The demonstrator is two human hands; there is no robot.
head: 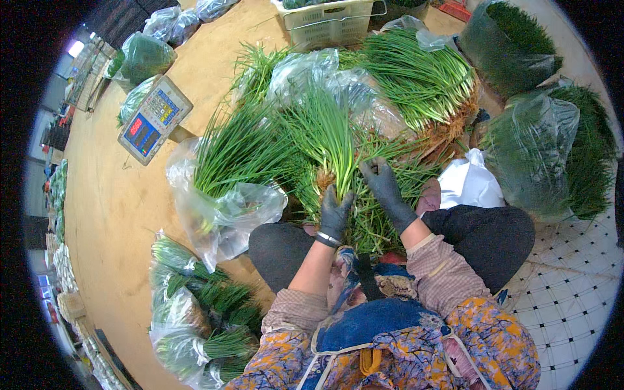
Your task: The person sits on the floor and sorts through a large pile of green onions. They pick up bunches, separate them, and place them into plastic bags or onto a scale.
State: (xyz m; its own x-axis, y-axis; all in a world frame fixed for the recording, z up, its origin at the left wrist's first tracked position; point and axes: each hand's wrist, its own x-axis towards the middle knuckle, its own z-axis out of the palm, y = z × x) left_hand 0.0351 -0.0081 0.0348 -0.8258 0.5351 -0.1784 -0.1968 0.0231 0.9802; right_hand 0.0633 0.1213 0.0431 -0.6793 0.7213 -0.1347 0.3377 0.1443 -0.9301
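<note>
My left hand (335, 214), in a dark glove with a metal band at the wrist, grips a bunch of green onions (341, 141) near its white stems. Brown roots (325, 179) show beside the thumb side of that grip, and the leaves fan away from me. Just to the right, my right hand (382, 187), also gloved, is held with curled fingers close to the stems; whether a thin stalk is between its fingertips is unclear. Loose green trimmings (375, 219) lie between my legs, below both hands. An open clear plastic bag (234, 219) partly wraps more green onions (239, 151) on the left.
A digital scale display (155, 119) stands at the left. A large rooted onion pile (424, 83) lies ahead on the right, near a plastic crate (326, 22). Bagged greens (531, 151) and a white bag (470, 180) are at my right. Several tied bundles (204, 312) lie at lower left.
</note>
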